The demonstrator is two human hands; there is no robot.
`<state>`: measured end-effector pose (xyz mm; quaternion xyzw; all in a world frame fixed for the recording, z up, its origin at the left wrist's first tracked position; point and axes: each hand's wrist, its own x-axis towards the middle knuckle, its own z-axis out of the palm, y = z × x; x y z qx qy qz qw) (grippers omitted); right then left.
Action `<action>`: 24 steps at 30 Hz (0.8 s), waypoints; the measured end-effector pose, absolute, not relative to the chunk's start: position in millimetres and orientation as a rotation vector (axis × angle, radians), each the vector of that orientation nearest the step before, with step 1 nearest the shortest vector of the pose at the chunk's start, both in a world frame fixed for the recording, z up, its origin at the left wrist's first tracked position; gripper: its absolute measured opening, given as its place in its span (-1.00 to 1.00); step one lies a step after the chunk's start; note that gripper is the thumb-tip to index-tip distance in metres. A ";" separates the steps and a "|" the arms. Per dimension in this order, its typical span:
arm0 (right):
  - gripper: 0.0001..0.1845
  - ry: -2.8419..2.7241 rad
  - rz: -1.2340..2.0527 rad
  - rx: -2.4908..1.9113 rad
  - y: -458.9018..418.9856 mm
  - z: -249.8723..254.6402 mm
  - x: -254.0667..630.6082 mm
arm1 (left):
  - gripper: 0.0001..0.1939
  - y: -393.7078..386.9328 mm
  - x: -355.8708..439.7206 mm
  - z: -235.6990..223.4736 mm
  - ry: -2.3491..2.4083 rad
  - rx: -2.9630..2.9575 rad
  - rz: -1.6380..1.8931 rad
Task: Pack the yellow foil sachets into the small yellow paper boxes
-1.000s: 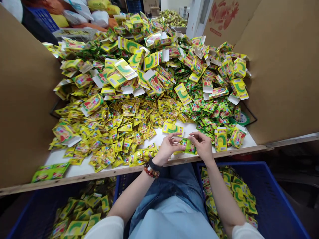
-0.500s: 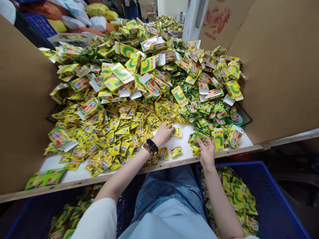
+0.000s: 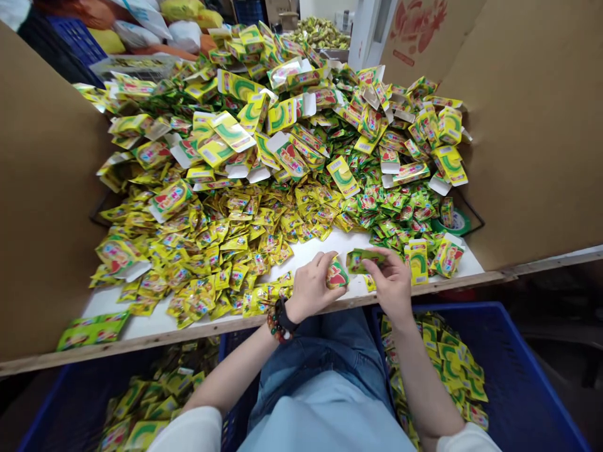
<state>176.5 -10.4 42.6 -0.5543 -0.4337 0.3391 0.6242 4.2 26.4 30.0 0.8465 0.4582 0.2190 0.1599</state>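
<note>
My left hand (image 3: 315, 287) is closed around a small yellow and green carton (image 3: 337, 274) with a red picture on its face, just above the table's front edge. Close by on the right, my right hand (image 3: 390, 279) pinches a green sachet (image 3: 362, 260) whose free end points at the carton. Part of a yellow sachet (image 3: 370, 283) shows on the table beneath my right hand. Two more cartons stand right of that hand, the nearer one a yellow carton (image 3: 417, 261).
Loose yellow sachets (image 3: 211, 251) cover the left of the white table (image 3: 306, 252), green sachets (image 3: 400, 210) the right. Cartons (image 3: 287, 154) are heaped behind. Cardboard walls (image 3: 532, 138) flank both sides. Below the wooden edge, a blue crate (image 3: 513, 351) holds filled-looking packs; another crate is at left.
My left hand went forward to the carton lying on the table and brought it back toward me. My right hand kept the green sachet and moved it beside the carton.
</note>
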 end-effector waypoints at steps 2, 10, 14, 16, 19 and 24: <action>-0.81 -1.240 0.833 -1.386 -13.4 48.7 178.6 | -0.39 18.3 4.9 25.6 1.417 2.337 0.685; -0.83 -1.608 0.564 -1.446 -17.1 55.6 184.5 | -0.33 4.2 6.6 18.0 1.160 2.388 0.555; -0.71 -1.814 0.159 -1.465 -28.6 48.5 171.7 | -0.28 3.7 1.0 15.3 1.054 2.286 0.613; -0.68 -1.916 -0.030 -1.483 -35.6 43.2 163.3 | -0.27 -0.2 0.4 9.5 1.037 2.198 0.693; -0.67 -1.955 -0.126 -1.491 -38.8 35.8 157.0 | -0.24 -9.2 3.1 -1.7 1.038 2.062 0.786; -0.71 -1.904 0.017 -1.419 -26.2 28.1 163.5 | -0.25 -15.0 5.7 -10.1 0.986 1.984 0.746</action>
